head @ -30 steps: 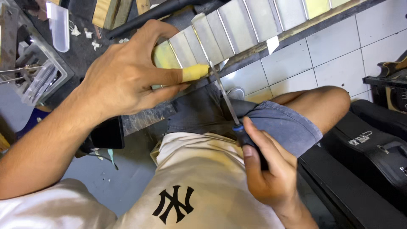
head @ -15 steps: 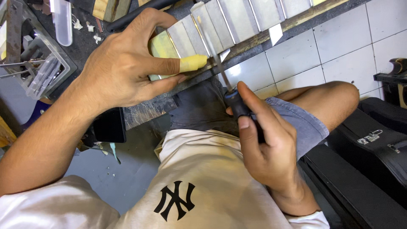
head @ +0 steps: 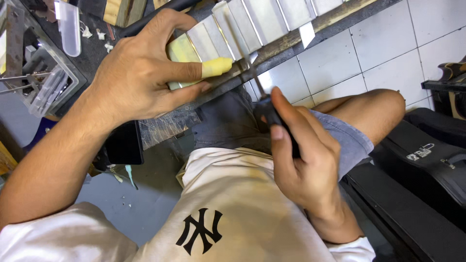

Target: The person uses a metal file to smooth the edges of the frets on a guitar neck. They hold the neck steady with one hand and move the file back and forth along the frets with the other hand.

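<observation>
A long pale neck of a stringed instrument (head: 272, 19), crossed by thin metal strips, lies slanted over the workbench edge. My left hand (head: 145, 73) presses down on it, the index finger wrapped in a yellow band (head: 217, 67). My right hand (head: 303, 160) grips the black handle of a thin-bladed tool (head: 252, 73). Its metal shaft reaches up to the edge of the neck beside my left fingertip. My bare knee (head: 378, 111) sits under the bench edge.
A clear plastic box with metal parts (head: 43, 82) and a clear tube (head: 70, 26) lie on the dark bench at upper left. A black phone (head: 124, 143) rests at the bench edge. A black instrument case (head: 427, 160) stands at right on the white tiled floor (head: 388, 43).
My right hand has risen with the tool, and its shaft has moved up along the edge of the neck. My left hand has stayed pressed on the neck.
</observation>
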